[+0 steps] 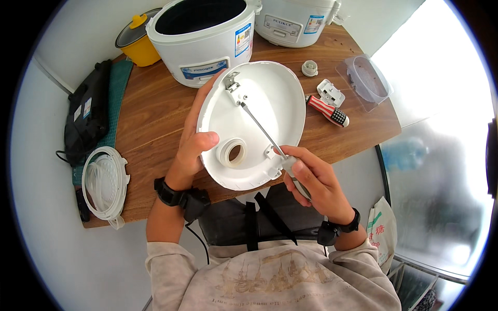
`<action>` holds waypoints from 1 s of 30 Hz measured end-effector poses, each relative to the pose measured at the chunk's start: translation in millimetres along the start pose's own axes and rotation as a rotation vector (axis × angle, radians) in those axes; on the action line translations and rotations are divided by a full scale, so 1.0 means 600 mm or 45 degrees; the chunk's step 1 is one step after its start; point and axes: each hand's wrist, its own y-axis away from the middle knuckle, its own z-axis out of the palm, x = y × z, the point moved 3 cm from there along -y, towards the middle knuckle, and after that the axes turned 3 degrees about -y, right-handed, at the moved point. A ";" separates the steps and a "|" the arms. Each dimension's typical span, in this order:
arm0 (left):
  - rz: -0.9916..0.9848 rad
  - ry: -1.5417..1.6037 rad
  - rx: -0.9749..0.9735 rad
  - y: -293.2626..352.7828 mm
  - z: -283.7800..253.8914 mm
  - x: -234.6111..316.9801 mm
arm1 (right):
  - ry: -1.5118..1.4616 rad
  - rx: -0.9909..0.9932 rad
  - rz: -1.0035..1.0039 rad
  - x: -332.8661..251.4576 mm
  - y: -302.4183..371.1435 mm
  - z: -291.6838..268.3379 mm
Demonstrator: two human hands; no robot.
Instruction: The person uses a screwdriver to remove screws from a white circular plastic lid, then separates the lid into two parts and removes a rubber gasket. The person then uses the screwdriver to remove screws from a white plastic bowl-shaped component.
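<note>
A white rice cooker lid shell [267, 103] is tilted up over the table's near edge, its hollow inner side facing me. My left hand [194, 140] grips its left rim, thumb on the front and fingers behind. In my right hand [314, 181] is a screwdriver [262, 129] with a long metal shaft and a grey-white handle. Its tip meets a screw spot beside the metal hinge bracket [232, 82] at the lid's upper left. Low in the lid is a round collar [232, 153] with a hole through it.
Behind stand an open white rice cooker body [207, 41], another cooker [295, 23] and a yellow pot [139, 41]. To the right lie a striped-handled screwdriver [328, 110], white plastic part [330, 93], round cap [309, 68] and clear tray [365, 80]. Leftward are a white ring-shaped cover [106, 184] and black case [88, 109].
</note>
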 end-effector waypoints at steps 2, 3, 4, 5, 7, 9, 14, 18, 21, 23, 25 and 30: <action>0.015 -0.011 0.017 -0.001 0.002 0.007 | -0.004 -0.009 0.005 0.000 -0.003 0.001; 0.022 -0.017 0.026 -0.001 0.003 0.010 | -0.001 -0.020 0.005 0.000 -0.004 0.002; 0.027 -0.013 0.035 -0.002 0.003 0.012 | 0.004 -0.028 0.004 0.000 -0.005 0.004; 0.033 -0.009 0.045 -0.003 0.004 0.013 | 0.009 -0.036 0.003 0.000 -0.006 0.005; 0.067 0.002 0.071 -0.004 0.001 0.014 | 0.018 -0.027 -0.007 -0.002 -0.005 0.007; 0.126 0.017 0.104 -0.007 -0.006 0.011 | 0.030 -0.019 -0.016 -0.004 -0.006 0.010; 0.093 0.052 0.128 -0.010 -0.017 0.006 | 0.037 -0.007 -0.016 0.002 -0.013 0.014; 0.084 0.097 0.120 -0.009 -0.013 0.010 | 0.059 0.009 -0.024 0.004 -0.012 0.014; 0.089 0.096 0.137 -0.007 -0.015 0.006 | 0.066 0.014 -0.048 0.003 -0.011 0.016; 0.107 0.065 0.140 -0.007 -0.014 0.006 | 0.064 -0.002 -0.048 0.003 -0.013 0.016; 0.128 0.027 0.141 -0.006 -0.014 0.004 | 0.048 -0.007 -0.036 0.003 -0.013 0.016; 0.201 -0.108 0.150 0.000 -0.009 0.002 | 0.076 0.017 -0.011 -0.001 -0.007 0.024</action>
